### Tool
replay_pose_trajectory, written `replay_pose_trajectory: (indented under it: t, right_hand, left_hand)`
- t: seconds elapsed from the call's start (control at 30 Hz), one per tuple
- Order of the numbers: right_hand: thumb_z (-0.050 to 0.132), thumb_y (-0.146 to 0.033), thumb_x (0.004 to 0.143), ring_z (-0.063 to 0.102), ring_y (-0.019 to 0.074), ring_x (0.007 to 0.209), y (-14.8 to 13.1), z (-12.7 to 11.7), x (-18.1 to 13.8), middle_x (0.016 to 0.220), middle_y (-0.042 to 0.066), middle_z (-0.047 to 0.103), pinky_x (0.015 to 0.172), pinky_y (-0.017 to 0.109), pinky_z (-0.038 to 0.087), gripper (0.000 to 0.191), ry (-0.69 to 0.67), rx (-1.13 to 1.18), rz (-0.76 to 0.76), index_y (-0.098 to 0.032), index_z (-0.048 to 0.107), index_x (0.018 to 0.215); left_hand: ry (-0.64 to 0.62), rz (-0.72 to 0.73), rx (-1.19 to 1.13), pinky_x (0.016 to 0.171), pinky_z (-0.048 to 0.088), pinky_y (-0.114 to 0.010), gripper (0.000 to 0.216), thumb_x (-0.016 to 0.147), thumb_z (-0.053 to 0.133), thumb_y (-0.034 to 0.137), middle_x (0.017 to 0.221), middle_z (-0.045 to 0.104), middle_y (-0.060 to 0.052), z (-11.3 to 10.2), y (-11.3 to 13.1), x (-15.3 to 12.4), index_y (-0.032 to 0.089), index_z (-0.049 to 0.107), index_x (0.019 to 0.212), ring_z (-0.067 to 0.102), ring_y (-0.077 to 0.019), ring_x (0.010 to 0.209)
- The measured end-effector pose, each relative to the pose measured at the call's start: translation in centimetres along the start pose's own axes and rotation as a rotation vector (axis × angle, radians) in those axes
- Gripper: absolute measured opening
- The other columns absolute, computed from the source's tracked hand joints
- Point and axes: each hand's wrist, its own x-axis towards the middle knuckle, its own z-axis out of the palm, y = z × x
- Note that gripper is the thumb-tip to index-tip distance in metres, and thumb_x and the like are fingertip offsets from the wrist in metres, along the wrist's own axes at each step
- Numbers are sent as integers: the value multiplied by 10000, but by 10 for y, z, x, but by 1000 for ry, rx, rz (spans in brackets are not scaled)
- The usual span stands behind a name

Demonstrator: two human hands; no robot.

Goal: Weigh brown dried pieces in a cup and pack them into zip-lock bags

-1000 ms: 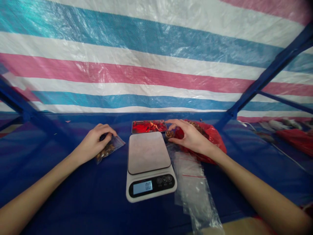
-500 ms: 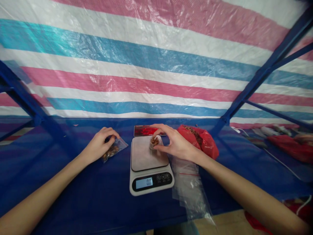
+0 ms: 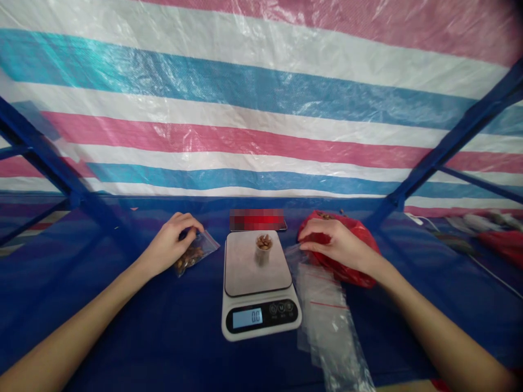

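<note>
A white kitchen scale stands on the blue table with its display lit. On its platform sits a small cup filled with brown nuts. My left hand is closed on a small clear zip bag of nuts lying left of the scale. My right hand rests to the right of the scale, against a red plastic bag, its fingers pinching the top edge of the clear bags.
A pile of clear zip bags lies right of the scale, reaching the table's front edge. A red phone lies behind the scale. Blue frame bars and a striped tarp wall stand behind. More red items lie far right.
My right hand carried the cup of nuts from beside the red bag onto the scale, let it go, and moved back right to the red bag. The left hand stayed on its bag.
</note>
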Motion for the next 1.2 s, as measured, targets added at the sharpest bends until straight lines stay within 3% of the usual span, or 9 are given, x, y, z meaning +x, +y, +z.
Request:
replay_pose_trajectory:
  t: [0.27, 0.63, 0.73, 0.87, 1.03, 1.2]
  right_hand:
    - [754, -415, 989, 612, 178, 774, -8, 11, -4, 828, 22, 644, 678, 282, 448, 272, -170, -107, -86, -198, 719, 829]
    - [916, -357, 831, 635, 203, 804, -12, 12, -4, 876, 23, 665, 689, 295, 467, 242, -282, -253, -39, -209, 725, 846]
    - [898, -345, 852, 669, 236, 899, -12, 12, -4, 973, 48, 689, 765, 327, 519, 236, -255, -280, -45, -222, 764, 1002]
    - [857, -255, 880, 681, 295, 1075, -6, 14, -5, 1166, 99, 710, 937, 427, 553, 423, -177, -322, -70, -233, 729, 1283]
    - [807, -201, 904, 664, 287, 1037, 5, 18, -6, 1104, 87, 697, 911, 433, 551, 312, -137, -375, -90, -245, 748, 1207]
    - [795, -159, 899, 624, 296, 1072, 5, 19, -6, 1171, 97, 671, 935, 458, 529, 341, -119, -401, -87, -244, 726, 1222]
  left_hand:
    - [-17, -46, 2, 906, 461, -392, 262, 964, 521, 344, 945, 743, -46, -1, -5, 1, 239, 755, 910, 609, -251, 975]
    - [-9, -54, 14, 893, 458, -396, 265, 957, 527, 350, 942, 744, -48, 0, -2, 0, 236, 762, 913, 608, -245, 972]
    - [-9, -54, 6, 887, 454, -398, 262, 953, 527, 344, 941, 744, -50, 0, -1, 0, 234, 762, 915, 604, -248, 971]
    - [-6, -53, 3, 892, 453, -405, 268, 952, 526, 346, 947, 750, -56, 0, -1, 0, 228, 763, 910, 604, -252, 966]
    - [-11, -58, 8, 896, 457, -397, 269, 947, 532, 362, 938, 751, -50, 0, -2, 0, 234, 764, 897, 610, -246, 961]
    - [0, -62, -7, 884, 457, -389, 271, 955, 529, 366, 920, 739, -45, 0, -3, -1, 241, 763, 901, 605, -244, 951]
